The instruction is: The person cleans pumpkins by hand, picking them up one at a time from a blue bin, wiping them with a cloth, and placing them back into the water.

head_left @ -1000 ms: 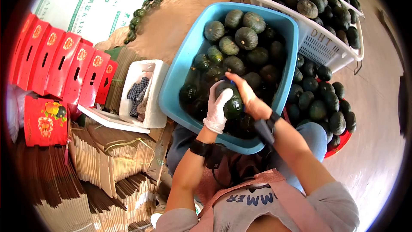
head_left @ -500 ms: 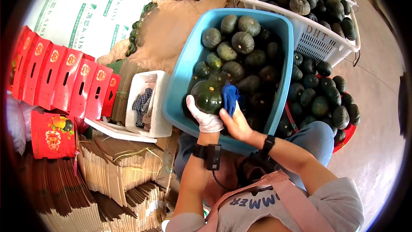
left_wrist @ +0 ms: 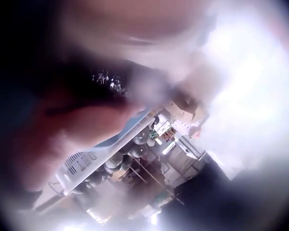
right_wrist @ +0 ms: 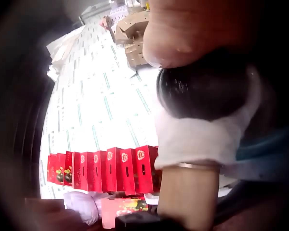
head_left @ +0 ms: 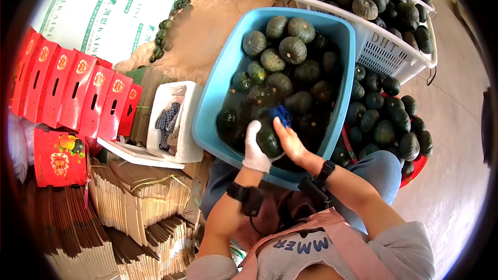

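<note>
In the head view, a wet dark green pumpkin (head_left: pixel 268 141) is held between both hands over the near part of a blue tub (head_left: pixel 206 116). My left hand (head_left: pixel 255 149), in a white glove, grips its left side. The bare right hand (head_left: pixel 293 146) lies along the other side with a bunched blue cloth (head_left: pixel 280 115) at its fingers. Several more pumpkins (head_left: pixel 293 51) sit in dark water in the tub. The right wrist view shows the glove (right_wrist: pixel 195 139) cupped under the shiny pumpkin (right_wrist: pixel 202 94). The left wrist view is mostly blurred.
White crates (head_left: pixel 386 54) and a red basket (head_left: pixel 423 166), both full of pumpkins, stand on the right. To the left are a foam box (head_left: pixel 192 124), red gift boxes (head_left: pixel 67 83) and stacked flat cartons (head_left: pixel 155 202). Small pumpkins (head_left: pixel 162 33) lie on brown sheeting behind.
The pumpkin was tilted up at the tub's left side half a second ago and now sits lower and further right between the hands. The right hand and blue cloth have shifted against it.
</note>
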Demonstrator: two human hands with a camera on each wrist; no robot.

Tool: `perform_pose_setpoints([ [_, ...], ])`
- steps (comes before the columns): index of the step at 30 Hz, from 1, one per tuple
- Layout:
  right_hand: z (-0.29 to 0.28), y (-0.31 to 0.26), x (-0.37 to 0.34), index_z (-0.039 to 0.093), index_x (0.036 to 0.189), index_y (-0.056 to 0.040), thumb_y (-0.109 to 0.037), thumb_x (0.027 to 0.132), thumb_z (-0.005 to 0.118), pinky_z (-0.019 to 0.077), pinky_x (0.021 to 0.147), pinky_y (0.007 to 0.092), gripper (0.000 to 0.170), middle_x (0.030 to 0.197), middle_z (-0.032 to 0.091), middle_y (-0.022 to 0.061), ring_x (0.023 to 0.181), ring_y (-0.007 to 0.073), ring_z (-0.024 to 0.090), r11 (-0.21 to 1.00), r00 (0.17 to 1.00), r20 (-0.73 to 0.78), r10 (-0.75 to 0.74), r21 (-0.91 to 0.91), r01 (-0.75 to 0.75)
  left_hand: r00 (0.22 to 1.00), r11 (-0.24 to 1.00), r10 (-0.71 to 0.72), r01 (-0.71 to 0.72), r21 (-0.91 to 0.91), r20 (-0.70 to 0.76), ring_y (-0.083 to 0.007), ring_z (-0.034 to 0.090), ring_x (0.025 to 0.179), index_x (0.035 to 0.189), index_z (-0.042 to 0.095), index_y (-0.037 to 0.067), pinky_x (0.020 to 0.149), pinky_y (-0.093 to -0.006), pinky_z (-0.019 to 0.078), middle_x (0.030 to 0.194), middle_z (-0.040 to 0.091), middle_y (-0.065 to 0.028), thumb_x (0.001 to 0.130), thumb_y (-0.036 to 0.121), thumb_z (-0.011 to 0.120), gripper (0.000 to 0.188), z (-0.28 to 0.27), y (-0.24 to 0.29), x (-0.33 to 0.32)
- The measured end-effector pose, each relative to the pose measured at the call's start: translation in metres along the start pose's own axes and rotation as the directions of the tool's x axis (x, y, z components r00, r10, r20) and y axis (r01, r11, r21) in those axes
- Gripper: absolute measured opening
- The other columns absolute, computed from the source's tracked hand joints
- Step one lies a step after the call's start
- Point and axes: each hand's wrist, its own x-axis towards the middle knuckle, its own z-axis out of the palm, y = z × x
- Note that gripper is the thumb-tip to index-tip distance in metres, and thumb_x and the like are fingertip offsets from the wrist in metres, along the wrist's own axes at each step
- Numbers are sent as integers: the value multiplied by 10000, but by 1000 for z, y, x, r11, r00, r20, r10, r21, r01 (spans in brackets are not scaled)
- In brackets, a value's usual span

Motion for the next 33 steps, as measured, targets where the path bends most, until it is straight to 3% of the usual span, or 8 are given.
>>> perform_pose_setpoints([
  [5,-9,-48,-31,516,1283,61,-632,926,395,389,1000,371,789,1205,601,248,1185,316,548,895,972,98,212,-419,-153,964,999,-34,36,4,-264,-275,541,1080,1152,591,220,863,-552,429,1183,602,-40,783,634,576,555,-15,72,32],
  [9,-4,-4,-1,564,1189,43,-568,946,454,453,863,311,667,1035,619,114,952,181,573,936,976,-194,95,-318,-154,730,739,670,-639,215,-132,-338,527,1139,1284,414,78,899,-521,502,1344,457,-221,729,461,768,762,-23,163,93],
  [11,-25,22,42,584,1136,-17,-462,968,480,473,804,314,487,1027,631,87,935,157,595,981,966,-190,177,-43,-188,889,821,429,-457,-341,-159,-311,661,970,1246,436,29,822,-394,582,1303,494,-233,725,407,790,734,-20,181,119],
  [13,-26,-27,45,605,994,-123,-412,959,515,428,585,287,304,877,608,6,789,135,561,920,910,-151,386,135,-368,943,893,205,-70,444,-263,-295,663,1004,1142,579,39,830,-410,546,1111,625,-194,740,348,780,545,-42,153,162],
  [15,-31,-44,64,498,1296,0,-426,917,536,387,972,449,571,1338,506,147,1176,296,490,877,863,-156,481,80,-474,982,372,112,98,923,-149,-305,635,1074,1171,603,11,879,-423,505,1105,658,-194,733,318,785,565,-84,138,204],
  [19,-28,-33,116,397,1417,-76,-415,881,591,295,1054,516,664,1537,278,153,1393,311,263,772,773,-172,611,-87,-629,924,205,129,330,921,-360,-316,514,1248,1379,356,-117,974,-383,446,1382,479,-240,647,355,834,994,-42,111,197],
  [23,-42,51,185,326,1455,-29,-419,925,495,247,1090,559,679,1565,206,183,1432,385,177,726,729,-250,637,-125,-677,896,-119,390,279,953,-214,-274,632,1069,1157,595,-80,890,-360,495,1167,640,-207,643,331,825,698,-46,85,204],
  [33,-5,-34,78,202,1505,-22,-652,949,304,175,1158,378,847,1558,231,173,1448,295,184,999,1000,7,18,49,-19,981,770,185,-106,629,-61,-205,576,1093,1241,585,178,883,-477,467,1211,607,-13,840,387,703,468,-3,87,87],
])
